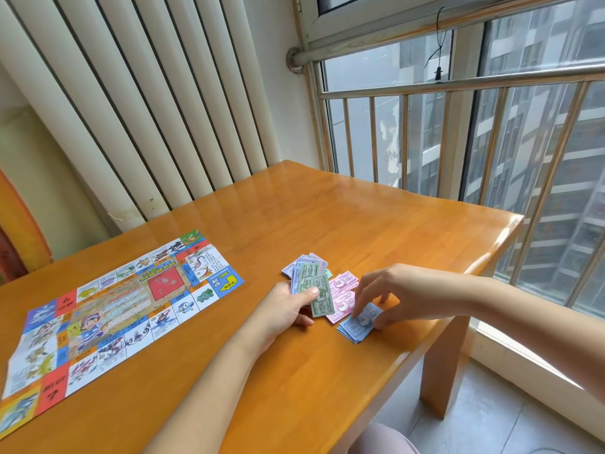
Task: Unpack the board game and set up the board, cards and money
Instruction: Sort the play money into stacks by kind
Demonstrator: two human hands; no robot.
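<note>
Left grip [284,309] round paper banknotes [319,291], right grip [393,290] on blue stack [358,326]

- Single head-worn view, looking forward and down across the orange table [327,208] from its near edge.
- Close range: both forearms entering from the bottom edge, with left hand [284,309], right hand [396,290] and play money [343,290] just below centre.
- Wide-angle and tilted: game board [121,309] at lower left, radiator [147,109] behind the table, window railing [458,85] at right.
</note>
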